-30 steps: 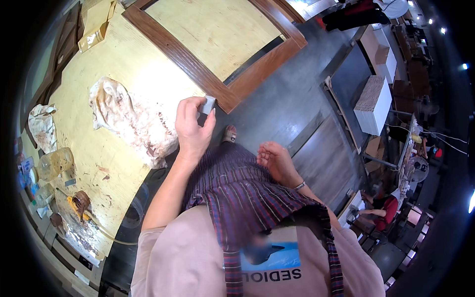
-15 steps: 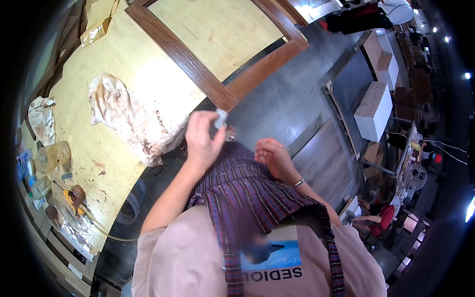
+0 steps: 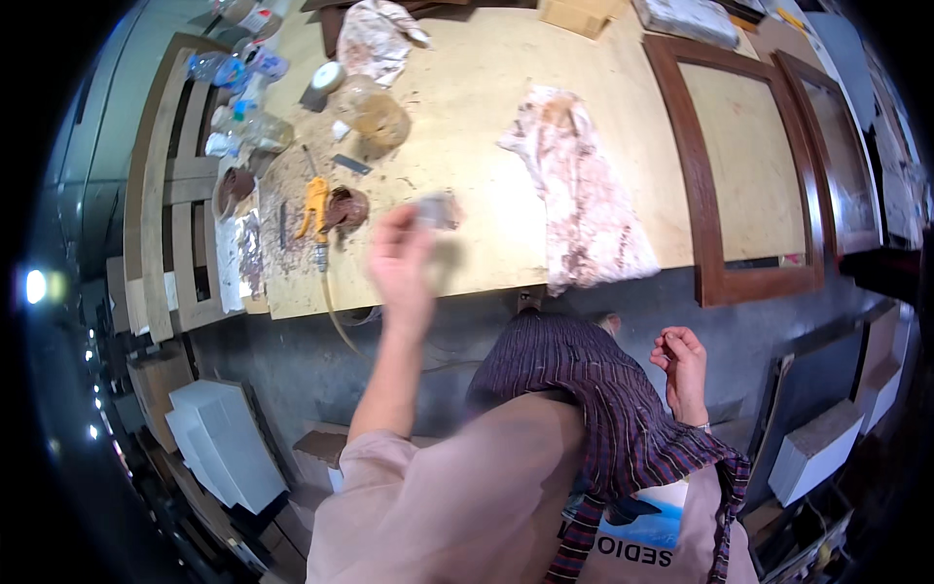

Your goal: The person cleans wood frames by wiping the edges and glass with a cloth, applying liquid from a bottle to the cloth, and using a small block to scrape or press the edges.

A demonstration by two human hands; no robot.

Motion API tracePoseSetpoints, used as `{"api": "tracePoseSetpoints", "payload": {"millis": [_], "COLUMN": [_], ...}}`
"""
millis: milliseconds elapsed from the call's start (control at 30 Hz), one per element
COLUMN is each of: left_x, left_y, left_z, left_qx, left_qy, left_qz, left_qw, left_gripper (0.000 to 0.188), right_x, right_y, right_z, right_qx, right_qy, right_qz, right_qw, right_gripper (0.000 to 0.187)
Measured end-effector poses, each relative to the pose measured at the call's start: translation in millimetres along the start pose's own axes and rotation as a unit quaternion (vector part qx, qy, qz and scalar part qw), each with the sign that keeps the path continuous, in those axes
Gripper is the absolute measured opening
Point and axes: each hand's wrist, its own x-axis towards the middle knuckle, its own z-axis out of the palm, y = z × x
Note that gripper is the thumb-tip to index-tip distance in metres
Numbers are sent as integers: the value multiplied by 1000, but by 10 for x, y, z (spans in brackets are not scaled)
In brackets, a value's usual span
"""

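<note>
My left hand [image 3: 401, 258] is raised over the near edge of the yellowish worktable, blurred by motion. Between its thumb and fingers is a small grey block [image 3: 435, 210], its exact kind too smeared to tell. Beyond it stand a brown-stained cup [image 3: 347, 207] and a yellow air blow gun [image 3: 314, 206] with a hose running off the table. My right hand [image 3: 684, 366] hangs low beside my striped apron [image 3: 545, 355], fingers curled in, and no object shows in it. A stained white cloth [image 3: 581, 195] lies on the table between the hands and a brown wooden frame [image 3: 708, 248].
A large plastic jar [image 3: 373, 115], several bottles, a dark flat strip [image 3: 351, 164] and another stained rag [image 3: 377, 41] occupy the table's left and far parts. A second wooden frame [image 3: 822, 146] lies at the far right. Stacked white panels [image 3: 226, 446] stand behind on the left.
My view has swung left, from the frame toward the jars and cup. The left hand has carried the grey block from near the frame's corner to over the table beside the cup.
</note>
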Motion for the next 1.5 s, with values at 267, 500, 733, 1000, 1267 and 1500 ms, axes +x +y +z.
{"api": "tracePoseSetpoints", "payload": {"millis": [267, 500, 733, 1000, 1267, 1500], "left_x": [1493, 1887, 840, 676, 371, 170], "left_y": [-1103, -1398, 14, -80, -316, -1104], "left_z": [-2617, -2952, -262, 954, 2918, 3452], "left_qx": [138, 368, 121, 46, 123, 158], "left_qy": [280, 283, -162, -354, -475, -394], "left_qz": [26, 81, 117, 73, 364, 519], "left_qw": [950, 882, 972, 931, 792, 742], "left_gripper": [22, 19, 15, 14, 20, 25], "right_x": [151, 499, 825, 17, 218, 598], "right_y": [-289, -473, -725, -245, 11, -418], "right_z": [892, 1455, 2091, 1008, -236, 252], "right_qx": [-185, -444, -617, -215, 10, -403], "right_qy": [-105, -52, -1, -104, 265, 407], "right_qz": [-125, -371, -388, -254, -384, -473], "right_qw": [969, 814, 685, 937, 884, 670], "right_gripper": [8, 27, 47, 17, 14, 12]}}
